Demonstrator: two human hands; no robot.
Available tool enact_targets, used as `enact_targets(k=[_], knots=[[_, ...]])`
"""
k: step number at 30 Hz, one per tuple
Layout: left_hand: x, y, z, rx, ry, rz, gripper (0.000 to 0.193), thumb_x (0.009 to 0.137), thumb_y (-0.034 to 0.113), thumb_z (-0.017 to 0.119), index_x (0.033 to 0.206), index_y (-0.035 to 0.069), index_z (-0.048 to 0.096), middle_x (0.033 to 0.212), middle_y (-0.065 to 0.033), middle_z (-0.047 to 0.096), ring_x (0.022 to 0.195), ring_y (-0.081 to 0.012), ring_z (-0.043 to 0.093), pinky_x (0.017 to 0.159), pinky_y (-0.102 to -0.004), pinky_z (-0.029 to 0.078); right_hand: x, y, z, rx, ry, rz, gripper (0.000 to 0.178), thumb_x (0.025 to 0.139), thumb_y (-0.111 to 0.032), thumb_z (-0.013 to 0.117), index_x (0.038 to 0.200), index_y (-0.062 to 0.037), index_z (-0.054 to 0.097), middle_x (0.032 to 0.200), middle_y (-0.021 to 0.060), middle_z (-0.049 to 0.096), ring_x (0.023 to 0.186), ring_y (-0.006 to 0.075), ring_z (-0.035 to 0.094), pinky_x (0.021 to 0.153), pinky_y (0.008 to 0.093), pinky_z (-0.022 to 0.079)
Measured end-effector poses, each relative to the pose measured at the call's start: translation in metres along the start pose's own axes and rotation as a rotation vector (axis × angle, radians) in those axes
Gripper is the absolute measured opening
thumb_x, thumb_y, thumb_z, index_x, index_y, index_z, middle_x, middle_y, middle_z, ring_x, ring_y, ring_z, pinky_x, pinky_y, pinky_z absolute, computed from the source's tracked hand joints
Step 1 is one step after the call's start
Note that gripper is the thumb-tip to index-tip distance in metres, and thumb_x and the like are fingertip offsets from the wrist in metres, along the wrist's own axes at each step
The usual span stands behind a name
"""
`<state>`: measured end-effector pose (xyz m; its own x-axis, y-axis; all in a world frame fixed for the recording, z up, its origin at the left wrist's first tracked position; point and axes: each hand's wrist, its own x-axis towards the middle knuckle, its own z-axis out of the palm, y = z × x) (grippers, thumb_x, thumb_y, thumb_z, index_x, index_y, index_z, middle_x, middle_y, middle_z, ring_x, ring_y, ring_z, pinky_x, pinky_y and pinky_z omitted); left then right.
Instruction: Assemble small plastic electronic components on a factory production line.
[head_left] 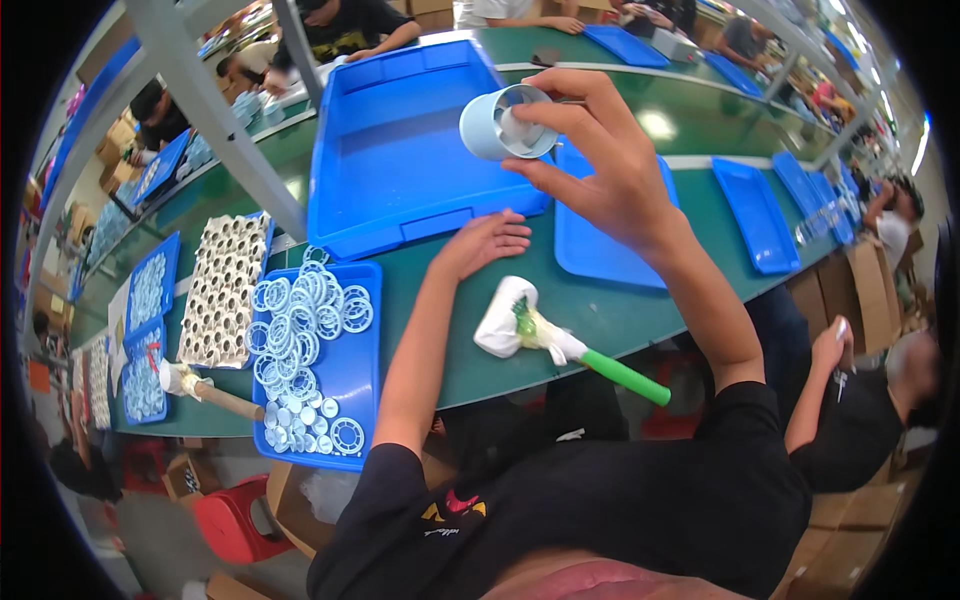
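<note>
Raised over the large blue bin (400, 190), my right hand (612, 165) grips a light-blue cylindrical housing (480, 128) between thumb and fingers. The housing's open end faces right, and a white part shows inside it. My left hand (482, 246) lies palm down with fingers stretched, at the bin's near edge, holding nothing. Between my arms a mallet (507, 318) with a white wrapped head and green handle rests on the green table. Left of my left forearm, a blue tray (352, 400) carries light-blue rings (290, 318) and small round caps (297, 420).
A moulded pulp tray (225, 290) with rows of cavities stands at the left. Near it lies another mallet (215, 392) with a wooden handle. A shallow blue tray (600, 240) sits beneath my right arm. A grey metal post (215, 110) rises at left. Co-workers sit around the tables.
</note>
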<state>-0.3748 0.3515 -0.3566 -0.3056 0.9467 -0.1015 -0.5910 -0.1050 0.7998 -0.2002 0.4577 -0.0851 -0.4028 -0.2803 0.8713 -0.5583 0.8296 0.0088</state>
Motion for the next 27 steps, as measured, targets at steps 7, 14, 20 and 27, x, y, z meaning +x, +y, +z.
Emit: enact_targets(k=[7,14,20,27], knots=[[-0.001,-0.01,0.013,0.047,0.086,0.12,0.04,0.106,0.031,0.057,0.126,-0.004,0.06,0.114,-0.0167,0.071,0.099,-0.0235,0.071,0.09,-0.035,0.058,-0.055,-0.036,-0.073,-0.063,0.058,0.096,0.043,0.073,-0.009,0.09,0.109,-0.0042,0.067,0.122,0.0152,0.064,0.105,0.0311,0.067,0.084,0.0359,0.057],[-0.048,-0.014,0.019,0.122,0.468,0.231,0.036,0.104,0.029,0.058,0.122,-0.003,0.062,0.112,-0.0145,0.071,0.098,-0.0214,0.069,0.086,-0.0321,0.056,-0.092,-0.068,-0.068,0.087,0.072,0.216,0.036,0.076,-0.011,0.088,0.104,-0.0039,0.066,0.119,0.0142,0.062,0.097,0.0312,0.066,0.079,0.0369,0.057],[-0.157,-0.018,0.098,0.429,0.711,0.553,0.031,0.105,0.029,0.057,0.113,0.001,0.068,0.109,-0.009,0.072,0.099,-0.0156,0.068,0.085,-0.0291,0.051,-0.118,-0.092,-0.015,0.314,0.023,0.271,0.038,0.076,-0.009,0.087,0.105,-0.0022,0.064,0.118,0.0154,0.062,0.103,0.0322,0.063,0.082,0.039,0.055],[-0.238,-0.057,0.153,1.22,0.997,0.533,0.067,0.084,0.015,0.079,0.141,-0.001,0.048,0.138,-0.0213,0.052,0.13,-0.0342,0.051,0.106,-0.0415,0.045,-0.144,-0.11,0.053,0.511,-0.176,0.304,0.032,0.08,-0.013,0.083,0.104,-0.0027,0.065,0.119,0.0149,0.062,0.107,0.0348,0.063,0.087,0.0434,0.053]])
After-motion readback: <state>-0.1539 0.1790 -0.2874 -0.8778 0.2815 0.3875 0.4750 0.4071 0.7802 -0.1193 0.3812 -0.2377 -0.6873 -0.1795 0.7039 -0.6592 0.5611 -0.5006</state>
